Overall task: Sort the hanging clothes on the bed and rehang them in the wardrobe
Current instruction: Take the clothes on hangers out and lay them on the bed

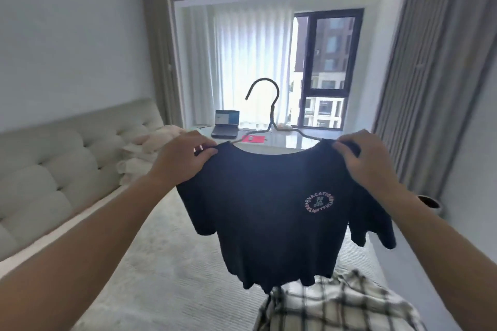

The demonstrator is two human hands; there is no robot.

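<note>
My left hand (185,158) and right hand (368,160) pinching shoulders of dark navy short-sleeved T-shirt (271,220) on thin grey wire hanger (270,118), frame centre, above white bed (161,263)

One T-shirt (271,212) (dark), one hanger (270,115), two hands.

The room is a bedroom with pale grey walls (67,35); on the left a tufted headboard (53,169) in a light beige runs along the wall; the far side opens to a bay with a dark-framed window (330,67), through which buildings are seen; white sheer curtains (247,62) cover the left part of the bay and let in bright daylight; heavier grey drapes (430,62) hang at the right; on the sill a laptop (226,123) stands open, near a red flat item (253,138); pink soft toys (158,137) lie beside the headboard.
</note>
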